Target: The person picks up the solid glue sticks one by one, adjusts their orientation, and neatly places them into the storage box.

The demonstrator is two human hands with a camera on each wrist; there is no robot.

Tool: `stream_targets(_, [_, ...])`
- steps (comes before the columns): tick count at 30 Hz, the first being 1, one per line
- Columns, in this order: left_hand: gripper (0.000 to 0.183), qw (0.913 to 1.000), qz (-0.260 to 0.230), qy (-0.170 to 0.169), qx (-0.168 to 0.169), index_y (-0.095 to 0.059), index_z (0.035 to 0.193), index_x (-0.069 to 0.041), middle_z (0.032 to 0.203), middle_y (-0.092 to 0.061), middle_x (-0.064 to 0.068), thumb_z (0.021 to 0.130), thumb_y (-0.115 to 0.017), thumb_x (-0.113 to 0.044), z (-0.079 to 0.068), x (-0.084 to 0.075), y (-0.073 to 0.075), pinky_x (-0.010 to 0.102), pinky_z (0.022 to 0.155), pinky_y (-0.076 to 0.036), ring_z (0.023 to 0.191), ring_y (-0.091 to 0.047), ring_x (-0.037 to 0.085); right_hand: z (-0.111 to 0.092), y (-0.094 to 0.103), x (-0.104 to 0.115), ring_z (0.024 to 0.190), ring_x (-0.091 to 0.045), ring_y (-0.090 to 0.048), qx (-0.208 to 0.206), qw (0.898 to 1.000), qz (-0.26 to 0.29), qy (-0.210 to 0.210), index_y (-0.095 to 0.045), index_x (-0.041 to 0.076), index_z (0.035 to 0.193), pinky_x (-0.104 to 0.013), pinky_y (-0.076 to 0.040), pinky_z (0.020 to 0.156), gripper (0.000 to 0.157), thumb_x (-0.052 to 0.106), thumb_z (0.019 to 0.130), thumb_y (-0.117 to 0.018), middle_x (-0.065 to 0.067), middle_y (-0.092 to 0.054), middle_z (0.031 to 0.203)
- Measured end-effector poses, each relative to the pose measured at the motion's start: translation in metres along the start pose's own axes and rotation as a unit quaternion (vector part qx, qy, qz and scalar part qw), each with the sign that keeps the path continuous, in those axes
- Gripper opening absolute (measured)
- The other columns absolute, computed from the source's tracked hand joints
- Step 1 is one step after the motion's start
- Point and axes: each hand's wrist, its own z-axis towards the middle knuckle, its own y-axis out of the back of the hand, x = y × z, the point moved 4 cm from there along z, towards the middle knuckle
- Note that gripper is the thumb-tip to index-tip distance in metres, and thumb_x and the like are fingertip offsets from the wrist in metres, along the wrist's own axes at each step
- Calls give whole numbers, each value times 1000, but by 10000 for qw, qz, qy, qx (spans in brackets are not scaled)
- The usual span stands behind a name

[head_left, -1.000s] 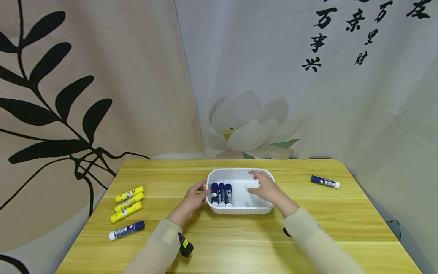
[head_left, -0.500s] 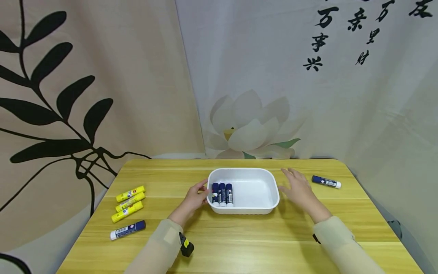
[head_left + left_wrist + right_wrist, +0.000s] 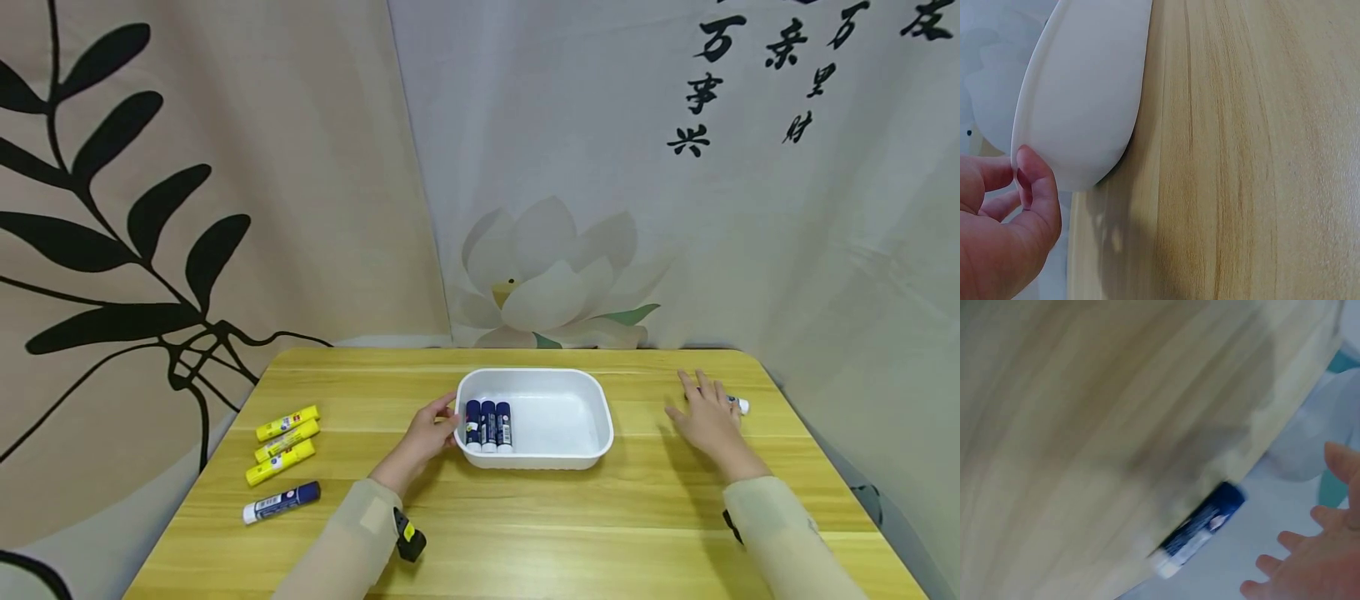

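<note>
My left hand (image 3: 429,433) pinches the left rim of a white plastic tray (image 3: 573,461); the left wrist view shows thumb and fingers (image 3: 1040,181) on that edge. Three dark blue glue sticks (image 3: 488,425) stand side by side against the tray's left end. Over at the right of the table, my right hand (image 3: 708,423) hovers with fingers spread above another dark blue glue stick with a white end (image 3: 742,406), which it partly covers in the head view. In the right wrist view this glue stick (image 3: 1200,528) lies apart from the fingers, slightly blurred.
On the left of the wooden table (image 3: 525,533) lie three yellow glue sticks (image 3: 287,440) in a slanted group. Nearer the front is one more dark blue glue stick (image 3: 281,502). A printed cloth (image 3: 555,167) hangs behind the table.
My right hand has moved from inside the tray, out over its right side, to above the glue stick at the right. The left hand has stayed at the tray's rim.
</note>
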Motion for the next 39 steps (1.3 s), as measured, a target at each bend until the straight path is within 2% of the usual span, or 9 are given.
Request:
stream_targets(3, [49,10000,34,11,-2,-42,143,-12,107,-47,12,95,-52,-5,-1,-1,0,21,62,-49,74,-50,14,4,2,-16,134,-58,-1,99,9999,-86,-31,-7,11,153,-77,0,99,79,52,96,-43,-29,0,153])
stream_targets(9, [48,10000,54,15,11,-42,143,-13,107,-47,12,96,-52,-6,-3,1,3,25,65,-50,74,-50,14,14,5,-39,132,-60,-1,374,9990,-235,-32,-5,9,152,-78,-3,98,78,42,96,-48,-32,-2,151])
stream_targets(16, [47,9999,105,28,-19,-43,143,-14,108,-46,12,97,-51,-7,-4,2,6,31,70,-51,74,-50,15,20,4,-46,131,-60,0,783,9965,-290,-93,-10,8,152,-78,-1,97,75,41,96,-49,-32,-3,151])
stream_targets(22, [47,10000,-62,4,54,-43,142,-12,107,-46,12,96,-51,-6,-2,2,2,28,68,-51,74,-51,15,22,4,-52,131,-60,-7,892,9941,-615,-78,-19,10,151,-77,-4,98,63,35,99,-45,-33,-13,149])
stream_targets(25, [47,10000,-16,-7,44,-43,142,-11,108,-46,12,96,-51,-6,-1,1,0,27,67,-51,75,-51,16,21,3,-55,128,-60,-14,886,9925,-837,-62,-22,12,150,-76,-7,99,56,26,100,-42,-34,-21,145])
stream_targets(28, [48,10000,39,-6,17,-43,143,-11,108,-46,12,96,-51,-6,-1,0,-1,27,67,-51,76,-51,16,19,3,-56,124,-61,-21,860,9905,-1074,-26,-23,14,150,-74,-13,100,52,10,100,-36,-36,-27,141])
stream_targets(32, [47,10000,62,17,-9,-43,142,-12,109,-47,12,96,-51,-6,-2,-1,-1,27,67,-50,76,-50,16,18,3,-57,123,-61,-22,872,9906,-1050,-49,-21,15,151,-73,-23,97,63,-11,94,-27,-35,-27,140])
stream_targets(39, [47,9999,121,53,-1,-42,143,-13,109,-46,12,97,-51,-8,-4,-2,0,29,69,-51,78,-50,16,16,1,-60,120,-58,-26,755,9920,-1012,-25,-18,17,152,-69,-39,83,74,-20,89,-27,-32,-28,138])
